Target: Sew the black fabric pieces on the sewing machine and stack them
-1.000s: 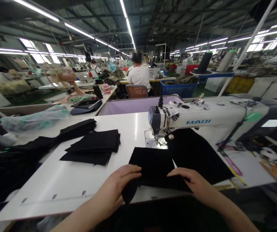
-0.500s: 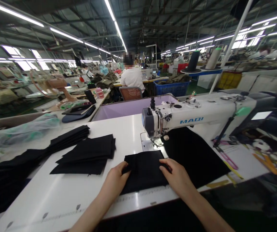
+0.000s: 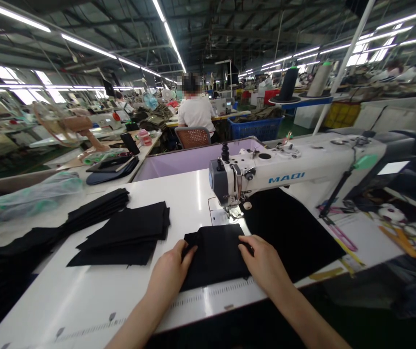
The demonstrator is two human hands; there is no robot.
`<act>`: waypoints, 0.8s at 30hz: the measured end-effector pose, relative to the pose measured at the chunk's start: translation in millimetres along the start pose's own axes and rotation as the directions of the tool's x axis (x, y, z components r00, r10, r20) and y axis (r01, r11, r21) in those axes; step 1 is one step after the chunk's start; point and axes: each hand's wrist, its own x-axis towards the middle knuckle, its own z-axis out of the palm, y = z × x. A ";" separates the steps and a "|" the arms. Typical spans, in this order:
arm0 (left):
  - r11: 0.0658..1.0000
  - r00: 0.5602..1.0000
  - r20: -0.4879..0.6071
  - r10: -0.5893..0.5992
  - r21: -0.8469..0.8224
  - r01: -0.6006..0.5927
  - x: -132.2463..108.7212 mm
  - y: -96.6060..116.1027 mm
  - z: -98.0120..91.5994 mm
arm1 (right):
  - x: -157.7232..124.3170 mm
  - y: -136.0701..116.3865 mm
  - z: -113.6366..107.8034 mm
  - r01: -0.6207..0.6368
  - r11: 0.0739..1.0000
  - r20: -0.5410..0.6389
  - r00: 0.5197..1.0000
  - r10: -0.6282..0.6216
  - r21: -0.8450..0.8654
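Note:
A folded black fabric piece [image 3: 217,254] lies on the white sewing table [image 3: 120,295], just in front of the needle area of the sewing machine [image 3: 280,167]. My left hand [image 3: 173,266] pinches its left edge between thumb and fingers. On the opposite edge, my right hand [image 3: 260,254] grips the cloth the same way. The far edge of the piece is short of the presser foot. Right of it, a larger black fabric panel [image 3: 284,228] spreads flat beneath the machine arm.
Stacked black fabric pieces [image 3: 128,228] lie to the left, beside a longer black pile [image 3: 95,208]. Pink-handled scissors [image 3: 342,237] and an orange tool [image 3: 398,240] rest on the right. Behind the table stands a lilac-walled bin [image 3: 178,157]; a person [image 3: 195,114] sits beyond it.
The left fingers have shifted slightly up along the cloth's left edge. The folded piece stays almost in place; the whole view has moved a little.

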 end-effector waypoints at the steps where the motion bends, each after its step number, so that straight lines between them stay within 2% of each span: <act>1: 1.000 1.000 0.001 -0.005 0.021 0.005 0.9 1.4 -0.6 | 0.3 0.3 -0.1 0.000 1.000 -0.003 1.000 0.000 -0.002; 10: 0.990 0.999 0.040 -0.019 0.140 0.013 3.5 4.9 -0.1 | 3.0 -0.7 0.1 -0.007 0.998 0.010 1.000 0.007 -0.056; 16: 0.999 0.999 0.033 -0.017 0.040 0.016 7.0 4.5 -5.4 | 3.1 -6.9 -4.2 0.072 0.949 0.050 0.997 -0.060 -0.306; 19: 0.997 0.997 0.024 -0.072 -0.004 0.072 8.8 3.1 -10.0 | -0.5 -2.4 -4.4 0.132 0.916 0.040 0.991 -0.127 -0.378; 24: 0.986 0.987 0.061 -0.146 0.086 0.141 8.3 1.7 -13.5 | -3.8 11.6 -0.3 0.175 0.908 0.046 0.984 -0.170 -0.382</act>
